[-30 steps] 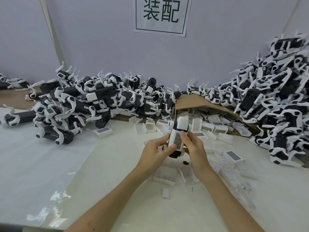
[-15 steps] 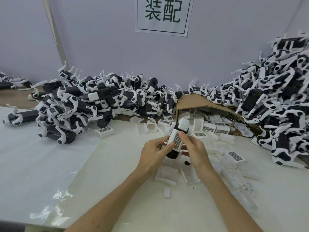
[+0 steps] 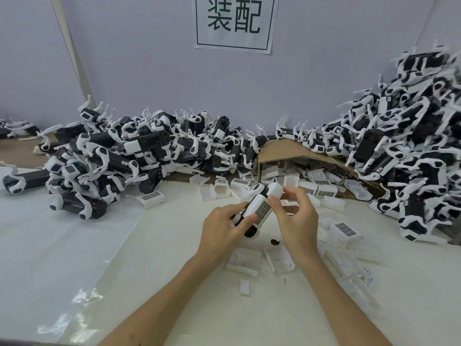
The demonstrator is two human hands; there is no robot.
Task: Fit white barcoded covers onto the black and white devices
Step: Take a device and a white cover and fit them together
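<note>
Above the middle of the table I hold a black and white device [image 3: 251,232] tilted up to the right, with a white barcoded cover [image 3: 260,210] lying on its top face. My left hand [image 3: 224,231] grips the device's lower end, thumb on the cover's edge. My right hand [image 3: 295,218] holds the upper end, thumb against the cover and fingers curled round the white head [image 3: 275,189]. Loose white covers [image 3: 151,199] lie on the table around my hands.
Large heaps of black and white devices fill the back left [image 3: 129,161] and the right side [image 3: 411,151]. An open cardboard box [image 3: 287,151] between them spills covers. Cover trays [image 3: 244,261] and a small black part [image 3: 275,242] lie just below my hands. A sign [image 3: 234,21] hangs on the wall.
The device has tilted further to the right in my hands, and my right fingers have spread up round its white head. Both hands kept their hold.
</note>
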